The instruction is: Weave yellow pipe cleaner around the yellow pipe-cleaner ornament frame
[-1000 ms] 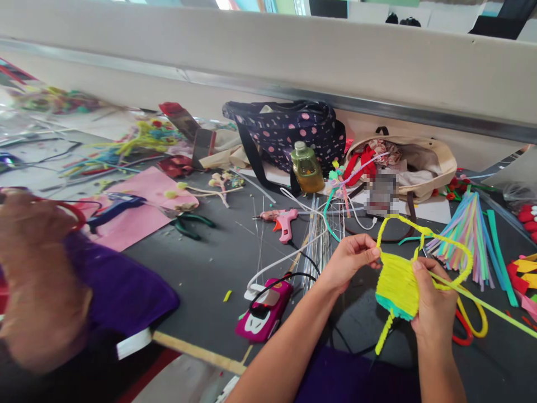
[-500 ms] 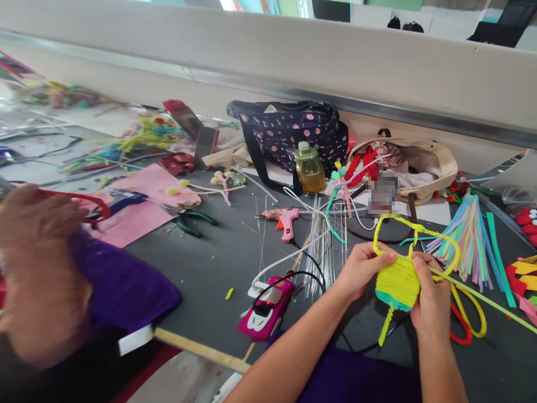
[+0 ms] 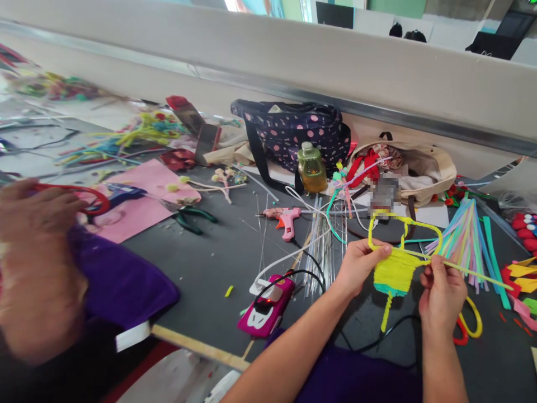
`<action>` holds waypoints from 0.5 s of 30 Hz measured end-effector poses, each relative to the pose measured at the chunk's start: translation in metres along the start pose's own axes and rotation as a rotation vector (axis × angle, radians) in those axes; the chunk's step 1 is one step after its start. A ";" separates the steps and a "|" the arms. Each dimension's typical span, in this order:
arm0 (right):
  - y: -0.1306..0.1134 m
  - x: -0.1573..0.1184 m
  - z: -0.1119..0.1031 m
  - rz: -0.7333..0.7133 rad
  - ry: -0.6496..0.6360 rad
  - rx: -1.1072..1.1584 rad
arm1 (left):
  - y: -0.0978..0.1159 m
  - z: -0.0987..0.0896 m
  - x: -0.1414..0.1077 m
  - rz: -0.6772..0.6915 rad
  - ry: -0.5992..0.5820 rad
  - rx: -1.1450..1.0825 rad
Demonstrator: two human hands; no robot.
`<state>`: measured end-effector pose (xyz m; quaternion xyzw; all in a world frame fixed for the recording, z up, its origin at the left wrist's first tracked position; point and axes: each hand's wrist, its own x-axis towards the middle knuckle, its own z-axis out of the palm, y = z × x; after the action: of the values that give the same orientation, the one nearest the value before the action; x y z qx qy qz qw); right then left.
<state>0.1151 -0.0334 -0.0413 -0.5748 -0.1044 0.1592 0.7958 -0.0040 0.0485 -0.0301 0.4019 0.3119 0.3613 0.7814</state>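
Observation:
A yellow fuzzy piece wound from pipe cleaner (image 3: 394, 271), with a teal lower edge, hangs upright in front of me. A twisted yellow stem sticks out below it, and thin yellow loops rise above. My left hand (image 3: 363, 264) pinches its upper left corner between thumb and fingers. To the right, my right hand (image 3: 442, 291) is closed on a long yellow pipe cleaner strand (image 3: 478, 273) that stretches across the top of the piece and past the hand. Beneath the right hand, red and yellow loops (image 3: 475, 319) lie on the table, partly hidden.
A pink glue gun (image 3: 288, 220), a magenta device (image 3: 268, 308) with cables, thin wires and green-handled pliers (image 3: 195, 220) lie left of my hands. Behind are a bottle (image 3: 311, 170) and bags. Pastel pipe cleaners (image 3: 470, 240) lie right. Another person's hand (image 3: 42, 218) holds red handles.
My right hand has left the piece's right edge and moved right and slightly down along the strand. My left hand keeps its pinch, and the piece has shifted slightly left.

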 end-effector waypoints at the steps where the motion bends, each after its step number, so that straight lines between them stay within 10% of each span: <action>1: 0.001 0.000 -0.001 -0.003 0.005 -0.015 | 0.000 0.001 0.000 0.001 0.009 -0.012; 15: 0.005 0.001 0.000 0.129 -0.127 -0.027 | -0.002 -0.001 0.002 0.010 0.059 -0.041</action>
<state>0.1151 -0.0321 -0.0461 -0.5799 -0.1197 0.2448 0.7678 -0.0027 0.0498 -0.0330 0.3764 0.3255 0.3832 0.7782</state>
